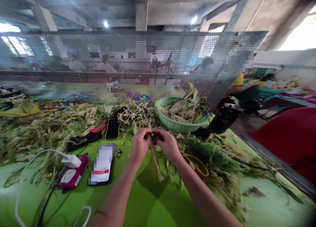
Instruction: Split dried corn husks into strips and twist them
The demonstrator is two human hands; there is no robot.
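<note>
Over the middle of the green table (145,200), my left hand (141,145) and my right hand (168,143) meet at the fingertips. Both are closed in a pinch on a dried corn husk (155,159), a pale strip that hangs down between them. The fingers partly cover its upper end. Just beyond my hands, a light green plastic basket (177,126) holds more dry husks (181,110). A heap of small dried pieces (138,113) lies left of the basket.
At left are a lit phone (102,164), a dark phone (112,129), a purple power strip (72,174) with a white charger, and scattered husks (56,121). Green fibres (209,153) and a yellow-handled tool (197,163) lie right. A perforated metal screen (123,62) stands behind; a red chair (288,138) and a person sit right.
</note>
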